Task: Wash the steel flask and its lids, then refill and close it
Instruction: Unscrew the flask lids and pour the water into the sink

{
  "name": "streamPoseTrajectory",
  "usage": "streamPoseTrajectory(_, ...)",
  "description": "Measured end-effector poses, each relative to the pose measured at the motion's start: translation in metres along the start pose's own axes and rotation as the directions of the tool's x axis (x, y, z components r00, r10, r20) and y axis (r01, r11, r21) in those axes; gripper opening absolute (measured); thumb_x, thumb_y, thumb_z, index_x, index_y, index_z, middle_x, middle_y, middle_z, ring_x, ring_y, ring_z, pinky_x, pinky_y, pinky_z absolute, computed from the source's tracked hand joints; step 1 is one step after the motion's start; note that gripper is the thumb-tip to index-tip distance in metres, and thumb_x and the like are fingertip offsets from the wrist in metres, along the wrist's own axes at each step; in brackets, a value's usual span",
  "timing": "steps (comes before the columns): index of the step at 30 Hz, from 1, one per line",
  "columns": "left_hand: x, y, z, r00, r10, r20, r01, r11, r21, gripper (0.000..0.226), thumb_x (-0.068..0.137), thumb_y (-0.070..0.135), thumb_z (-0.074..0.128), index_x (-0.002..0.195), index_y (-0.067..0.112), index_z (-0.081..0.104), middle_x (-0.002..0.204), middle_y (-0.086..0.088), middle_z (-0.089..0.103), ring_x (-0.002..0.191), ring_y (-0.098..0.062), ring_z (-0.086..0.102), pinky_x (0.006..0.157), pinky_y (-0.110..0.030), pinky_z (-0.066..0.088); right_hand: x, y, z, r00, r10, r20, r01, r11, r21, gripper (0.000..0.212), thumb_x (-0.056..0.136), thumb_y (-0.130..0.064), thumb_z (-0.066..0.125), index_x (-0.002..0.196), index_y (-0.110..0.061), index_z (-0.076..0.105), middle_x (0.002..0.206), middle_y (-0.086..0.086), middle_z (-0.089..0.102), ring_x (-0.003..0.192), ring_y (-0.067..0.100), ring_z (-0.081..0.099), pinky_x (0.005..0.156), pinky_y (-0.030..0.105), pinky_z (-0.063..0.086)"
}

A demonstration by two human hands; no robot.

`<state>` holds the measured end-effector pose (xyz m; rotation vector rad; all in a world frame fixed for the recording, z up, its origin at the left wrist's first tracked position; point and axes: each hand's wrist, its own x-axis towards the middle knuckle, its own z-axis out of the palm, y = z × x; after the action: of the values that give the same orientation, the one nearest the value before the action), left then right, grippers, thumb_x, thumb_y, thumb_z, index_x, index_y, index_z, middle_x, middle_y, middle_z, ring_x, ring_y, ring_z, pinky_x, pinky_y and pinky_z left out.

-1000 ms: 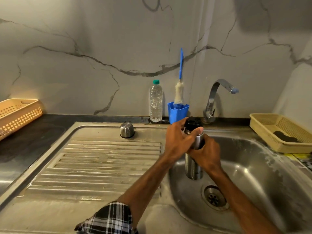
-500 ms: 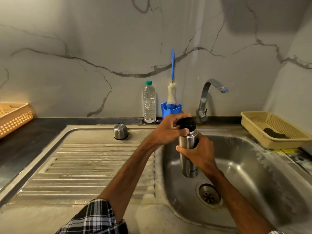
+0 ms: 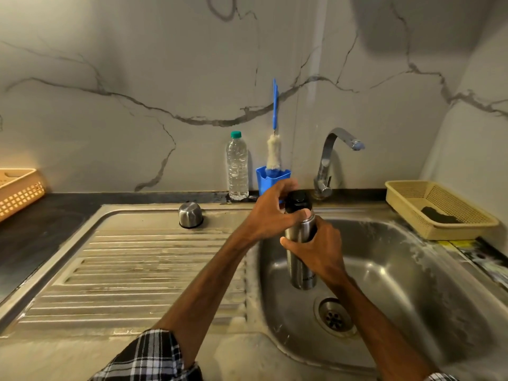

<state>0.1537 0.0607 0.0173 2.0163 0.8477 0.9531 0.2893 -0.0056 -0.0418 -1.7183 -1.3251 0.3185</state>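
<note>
The steel flask [image 3: 301, 273] is held upright over the sink basin [image 3: 412, 270]. My right hand [image 3: 316, 251] grips its upper body. My left hand [image 3: 270, 213] wraps its fingers round the black inner lid [image 3: 297, 200] on the flask's mouth. The steel outer cap [image 3: 190, 215] stands upside down on the draining board [image 3: 137, 270], to the left of both hands.
A tap [image 3: 334, 158] stands behind the basin, no water running. A clear water bottle [image 3: 237, 167] and a blue cup [image 3: 270, 178] holding a bottle brush [image 3: 274, 149] stand against the wall. A tan basket [image 3: 437, 209] sits right, another [image 3: 19, 191] far left. The drain [image 3: 334, 317] lies below the flask.
The camera view has shifted slightly. My left hand has turned a little on the black lid while my right hand keeps the flask in the same place over the basin.
</note>
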Motion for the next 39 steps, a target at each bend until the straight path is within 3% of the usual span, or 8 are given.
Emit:
streamPoseTrajectory(5, 0.003, 0.0, -0.018, 0.992, 0.087, 0.094, -0.085, 0.996, -0.03, 0.061, 0.085, 0.006, 0.08, 0.141, 0.009, 0.057, 0.131, -0.001, 0.067, 0.122, -0.012, 0.062, 0.1, -0.022, 0.052, 0.001, 0.001, -0.003, 1.0, 0.006, -0.013, -0.006, 1.0, 0.002, 0.058, 0.059, -0.04, 0.093, 0.108, -0.024, 0.066, 0.093, -0.01, 0.072, 0.076, -0.003, 0.064, 0.064, 0.007, 0.044)
streamPoseTrajectory(13, -0.011, 0.006, 0.011, 0.931, -0.014, -0.365, 0.111, 0.962, 0.249, 0.076, 0.058, 0.083, 0.074, 0.097, 0.021, 0.053, 0.087, 0.007, 0.061, 0.078, -0.007, 0.059, 0.065, -0.017, 0.044, -0.002, -0.001, 0.004, 1.0, 0.005, 0.014, -0.004, 0.997, -0.078, 0.064, 0.061, -0.044, 0.092, 0.112, -0.019, 0.063, 0.103, -0.002, 0.072, 0.087, 0.013, 0.068, 0.078, 0.024, 0.053)
streamPoseTrajectory(18, -0.001, -0.002, -0.008, 0.999, -0.035, -0.007, 0.036, 0.997, 0.071, 0.079, 0.077, 0.041, 0.086, 0.141, 0.015, 0.047, 0.139, 0.002, 0.057, 0.121, -0.013, 0.058, 0.098, -0.023, 0.049, -0.002, -0.003, -0.001, 1.0, -0.022, -0.014, 0.021, 0.999, -0.04, 0.055, 0.06, -0.043, 0.092, 0.104, -0.028, 0.063, 0.089, -0.014, 0.067, 0.075, 0.0, 0.062, 0.069, 0.013, 0.048)
streamPoseTrajectory(21, 0.002, 0.0, -0.021, 0.99, 0.01, 0.138, 0.001, 0.997, -0.074, 0.073, 0.081, 0.005, 0.083, 0.146, 0.009, 0.048, 0.139, -0.004, 0.062, 0.125, -0.015, 0.061, 0.106, -0.026, 0.05, 0.0, -0.001, -0.004, 1.0, -0.011, -0.018, 0.011, 1.0, -0.02, 0.055, 0.059, -0.042, 0.093, 0.104, -0.027, 0.065, 0.086, -0.015, 0.067, 0.074, -0.002, 0.063, 0.068, 0.014, 0.049)
streamPoseTrajectory(27, -0.006, 0.012, -0.016, 0.991, -0.081, -0.109, 0.093, 0.99, 0.11, 0.066, 0.072, 0.048, 0.088, 0.122, 0.016, 0.059, 0.1, 0.01, 0.063, 0.088, -0.009, 0.065, 0.064, -0.011, 0.051, 0.001, 0.003, 0.0, 1.0, -0.02, 0.002, 0.02, 0.999, -0.042, 0.063, 0.059, -0.042, 0.093, 0.112, -0.022, 0.065, 0.1, -0.005, 0.073, 0.086, 0.011, 0.069, 0.081, 0.03, 0.057)
streamPoseTrajectory(30, -0.011, 0.011, 0.0, 0.969, -0.134, -0.209, 0.172, 0.969, 0.18, 0.079, 0.071, 0.068, 0.078, 0.126, 0.019, 0.049, 0.111, 0.007, 0.059, 0.095, -0.006, 0.058, 0.067, -0.012, 0.041, 0.0, 0.002, 0.005, 0.999, -0.024, 0.021, 0.026, 0.998, -0.053, 0.065, 0.058, -0.045, 0.093, 0.111, -0.02, 0.064, 0.1, -0.004, 0.073, 0.087, 0.012, 0.07, 0.084, 0.035, 0.059)
streamPoseTrajectory(35, -0.005, 0.008, -0.009, 0.995, -0.085, 0.058, 0.081, 0.995, 0.065, 0.079, 0.082, 0.036, 0.084, 0.146, 0.013, 0.042, 0.134, -0.001, 0.059, 0.121, -0.016, 0.058, 0.102, -0.031, 0.05, 0.0, 0.003, 0.004, 0.999, -0.039, 0.036, 0.041, 0.998, -0.058, 0.058, 0.058, -0.047, 0.092, 0.105, -0.026, 0.065, 0.094, -0.01, 0.072, 0.079, 0.003, 0.067, 0.077, 0.026, 0.057)
streamPoseTrajectory(39, -0.003, 0.008, -0.019, 0.998, 0.012, 0.06, -0.014, 1.0, 0.023, 0.056, 0.082, 0.015, 0.084, 0.133, 0.01, 0.062, 0.122, -0.002, 0.07, 0.114, -0.013, 0.065, 0.101, -0.03, 0.053, 0.0, 0.003, 0.0, 0.999, -0.047, 0.022, 0.048, 0.998, -0.046, 0.056, 0.057, -0.046, 0.092, 0.103, -0.028, 0.066, 0.089, -0.014, 0.07, 0.077, 0.0, 0.065, 0.073, 0.018, 0.051)
